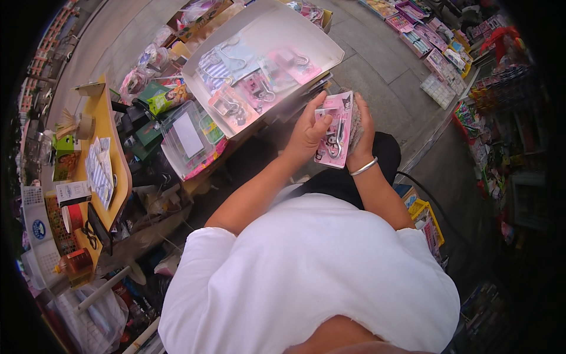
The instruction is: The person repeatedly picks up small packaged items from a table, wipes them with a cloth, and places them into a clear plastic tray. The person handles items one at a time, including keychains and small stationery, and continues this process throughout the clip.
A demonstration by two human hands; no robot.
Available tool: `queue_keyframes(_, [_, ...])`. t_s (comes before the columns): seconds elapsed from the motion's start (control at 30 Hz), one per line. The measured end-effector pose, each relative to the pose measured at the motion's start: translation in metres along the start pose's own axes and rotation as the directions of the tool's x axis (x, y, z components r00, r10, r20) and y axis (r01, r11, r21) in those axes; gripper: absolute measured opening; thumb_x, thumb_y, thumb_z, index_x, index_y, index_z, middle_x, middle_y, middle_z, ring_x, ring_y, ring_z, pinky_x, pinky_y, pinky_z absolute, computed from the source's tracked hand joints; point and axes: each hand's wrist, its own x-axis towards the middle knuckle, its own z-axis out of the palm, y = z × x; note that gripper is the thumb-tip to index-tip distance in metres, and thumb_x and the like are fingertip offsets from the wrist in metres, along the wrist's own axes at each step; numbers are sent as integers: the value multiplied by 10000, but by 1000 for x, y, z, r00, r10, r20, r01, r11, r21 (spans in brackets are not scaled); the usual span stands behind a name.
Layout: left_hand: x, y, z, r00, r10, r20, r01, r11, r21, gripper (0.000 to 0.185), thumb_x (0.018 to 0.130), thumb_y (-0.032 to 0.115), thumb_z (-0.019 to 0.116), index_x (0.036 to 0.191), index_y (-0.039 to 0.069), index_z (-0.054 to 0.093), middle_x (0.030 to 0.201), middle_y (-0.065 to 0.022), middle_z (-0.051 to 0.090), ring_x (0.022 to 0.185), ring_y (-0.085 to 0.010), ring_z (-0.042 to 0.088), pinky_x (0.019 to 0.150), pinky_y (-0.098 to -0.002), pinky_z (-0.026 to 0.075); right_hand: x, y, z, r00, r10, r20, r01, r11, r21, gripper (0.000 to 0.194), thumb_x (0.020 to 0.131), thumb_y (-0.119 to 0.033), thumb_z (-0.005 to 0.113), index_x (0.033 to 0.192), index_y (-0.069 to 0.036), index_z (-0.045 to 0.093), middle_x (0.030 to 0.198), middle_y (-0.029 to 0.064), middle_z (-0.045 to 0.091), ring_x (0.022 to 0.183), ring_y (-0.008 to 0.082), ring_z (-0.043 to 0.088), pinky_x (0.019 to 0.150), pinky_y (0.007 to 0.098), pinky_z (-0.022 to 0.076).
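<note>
Between my hands is a pink blister-card package with black-and-white cartoon figures and a clear part shaped like a hook. My left hand grips its left side, thumb lying across the front. On the other side my right hand, with a silver bangle at the wrist, holds a greyish knitted cloth against the package's right edge and back. Just beyond my hands, a shallow white cardboard box contains similar packages, among them a pink one and a blue-striped one.
Left of the box stands a clear plastic container. Further left, a curved yellow wooden shelf carries striped packs and a red-brown bottle. On the right a black cable crosses the paving beside a yellow basket.
</note>
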Motion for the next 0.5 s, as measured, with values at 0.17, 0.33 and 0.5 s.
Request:
queue_keyframes(0.17, [-11,13,3,975,-157,158,125,972,197,688,869,301,568,1427,0,302,1348,-140,429,1199,-183,443,1016,-295,333,53,-36,-24,998,-46,44,46,999,-5,270,908,-295,563,1005,-44,585,958,92,602,857,180,605,748,292,508])
queue_keyframes(0.33, [44,49,-29,970,6,-242,-24,997,-69,770,854,233,642,1439,-26,214,1100,-114,559,911,-155,568,800,-293,473,57,-55,-29,997,-62,-48,68,987,143,225,966,-234,442,947,-50,570,875,86,567,624,172,471,550,272,420])
queue_keyframes(0.5, [119,62,-43,900,111,-423,20,956,294,861,849,399,642,1415,-87,212,1311,-263,392,1122,-291,487,905,-427,425,38,-35,-27,989,146,7,-145,972,187,227,960,-242,464,965,-40,568,909,104,580,658,191,505,570,262,435])
